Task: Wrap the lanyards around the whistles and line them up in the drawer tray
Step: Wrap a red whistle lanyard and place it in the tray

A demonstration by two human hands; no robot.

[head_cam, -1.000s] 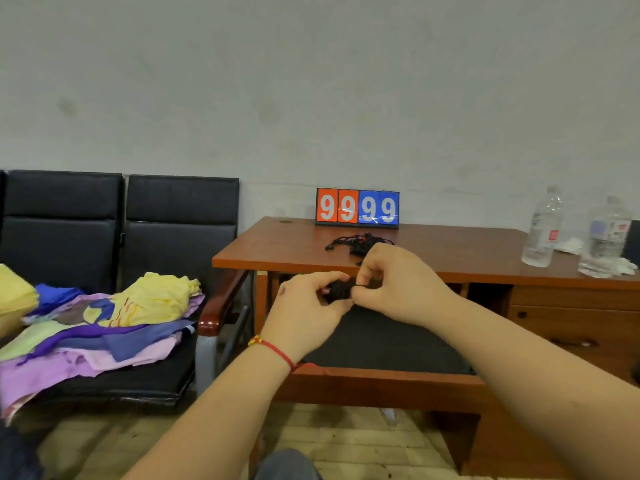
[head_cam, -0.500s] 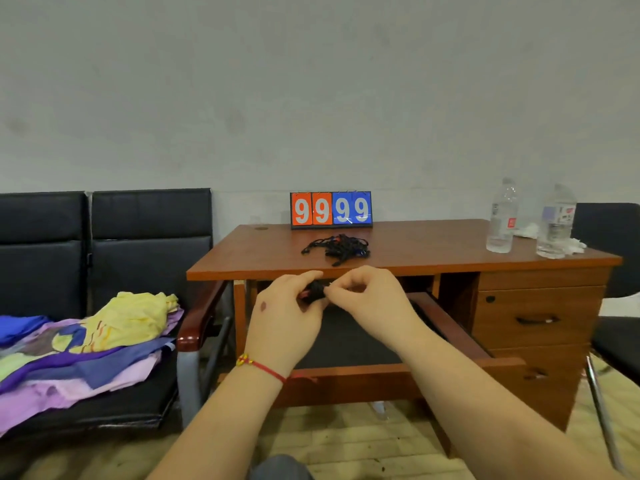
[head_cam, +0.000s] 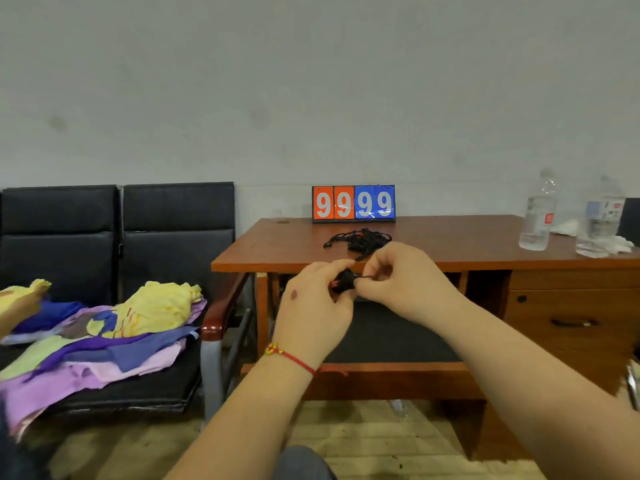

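My left hand (head_cam: 313, 306) grips a small whistle (head_cam: 343, 284) bundled in black lanyard cord, held above the open drawer tray (head_cam: 391, 336) with its dark liner. My right hand (head_cam: 403, 273) pinches the loose end of that cord right beside the bundle. Most of the whistle is hidden by my fingers. A tangled pile of more black lanyards and whistles (head_cam: 360, 239) lies on the wooden desk (head_cam: 450, 244) just behind my hands.
A flip scoreboard (head_cam: 353, 203) reading 9999 stands at the desk's back edge. Two water bottles (head_cam: 538, 213) and crumpled tissue sit at the desk's right. Black chairs (head_cam: 173, 237) on the left carry a heap of coloured cloth bibs (head_cam: 114, 327). Closed drawers (head_cam: 571, 320) sit right.
My view has swung slightly left and right while both hands stayed together on the bundle. The right hand's fingers have shifted along the cord beside the whistle.
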